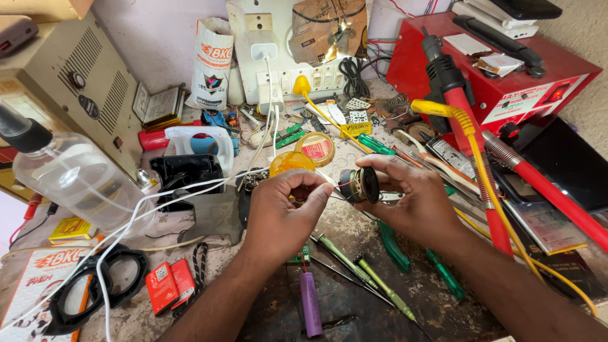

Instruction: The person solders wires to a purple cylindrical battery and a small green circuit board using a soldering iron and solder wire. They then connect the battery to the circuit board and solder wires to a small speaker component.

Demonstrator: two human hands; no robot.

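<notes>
My right hand (415, 199) grips a small round black speaker (361, 185) by its rim, held upright over the cluttered bench. My left hand (282, 212) pinches something thin at the speaker's left side, where fine red wires run; what sits between those fingertips is too small to tell. Just behind my left hand lies an orange translucent dome (290, 163). Below both hands lie a purple cylindrical battery cell (310, 303) and two green-handled screwdrivers (364, 275).
A red box-shaped machine (500, 69) with a red and yellow hose stands at the right. At the left are a clear plastic bottle (69, 180) and a beige metal case (76, 82). A white cable (190, 190), green pliers (396, 247) and a round yellow tin (315, 147) lie about.
</notes>
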